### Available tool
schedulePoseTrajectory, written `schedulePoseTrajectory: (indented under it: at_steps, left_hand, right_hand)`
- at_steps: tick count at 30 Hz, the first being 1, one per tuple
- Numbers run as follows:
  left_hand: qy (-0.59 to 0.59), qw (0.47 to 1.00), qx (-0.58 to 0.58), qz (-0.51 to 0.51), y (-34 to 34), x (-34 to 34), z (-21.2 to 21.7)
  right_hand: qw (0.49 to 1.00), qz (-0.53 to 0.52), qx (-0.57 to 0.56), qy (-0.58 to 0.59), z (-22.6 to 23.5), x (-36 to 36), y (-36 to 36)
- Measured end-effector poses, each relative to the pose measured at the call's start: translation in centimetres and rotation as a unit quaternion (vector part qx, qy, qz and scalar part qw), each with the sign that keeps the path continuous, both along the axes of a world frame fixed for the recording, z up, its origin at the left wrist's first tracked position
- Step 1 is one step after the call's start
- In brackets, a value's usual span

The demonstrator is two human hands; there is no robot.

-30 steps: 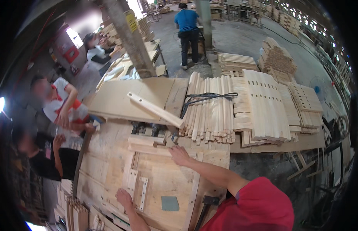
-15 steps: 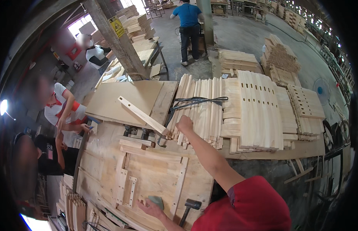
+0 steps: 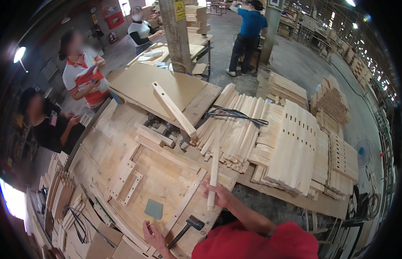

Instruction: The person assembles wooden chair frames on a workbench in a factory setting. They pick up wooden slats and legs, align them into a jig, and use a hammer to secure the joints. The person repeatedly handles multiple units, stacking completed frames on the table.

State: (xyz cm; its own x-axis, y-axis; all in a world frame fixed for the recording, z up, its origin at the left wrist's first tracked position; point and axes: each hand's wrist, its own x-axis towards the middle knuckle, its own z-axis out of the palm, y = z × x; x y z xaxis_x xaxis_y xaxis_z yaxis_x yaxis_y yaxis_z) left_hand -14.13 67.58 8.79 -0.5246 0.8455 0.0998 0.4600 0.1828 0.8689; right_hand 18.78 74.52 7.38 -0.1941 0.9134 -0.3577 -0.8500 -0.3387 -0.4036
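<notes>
Right hand (image 3: 218, 195) is closed around the lower end of a long pale wooden slat (image 3: 214, 172). The slat stands nearly upright in the frame, its upper end reaching toward the stack of similar pale slats (image 3: 235, 125) on the bench. Left hand (image 3: 154, 235) rests with fingers curled over the near edge of the flat light-wood assembly jig (image 3: 166, 181); I cannot tell whether it grips the edge or only presses on it.

A black-headed mallet (image 3: 190, 226) lies on the jig between my two hands, handle pointing toward my body. A small square grey-green pad (image 3: 154, 209) sits on the jig panel just above the left hand.

Risks as I judge them:
- The slat is held at one end only; a long lever like that could swing and knock the stack, or slide through the fingers.
- The mallet lies close to the near edge; a nudge from either forearm could push it off.
- The left hand's fingers lie along the jig frame, where a slat set down carelessly could pinch them.
</notes>
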Motion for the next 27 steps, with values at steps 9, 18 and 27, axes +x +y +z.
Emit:
schedulePoseTrajectory:
  at_steps: [9, 18, 27]
  left_hand:
    - [0.06, 0.996, -0.065, -0.007, -1.8, -3.6, 1.2]
    - [0.234, 0.947, -0.106, 0.195, -2.1, -11.5, -1.1]
    - [0.135, 0.959, -0.179, 0.172, -1.3, -12.7, -4.2]
  right_hand:
    - [0.975, -0.124, 0.043, -0.181, 4.8, -0.2, 3.1]
    - [0.412, 0.242, 0.547, -0.687, 5.7, -19.3, 20.7]
    - [0.302, 0.335, 0.61, -0.652, -3.2, -34.0, 26.3]
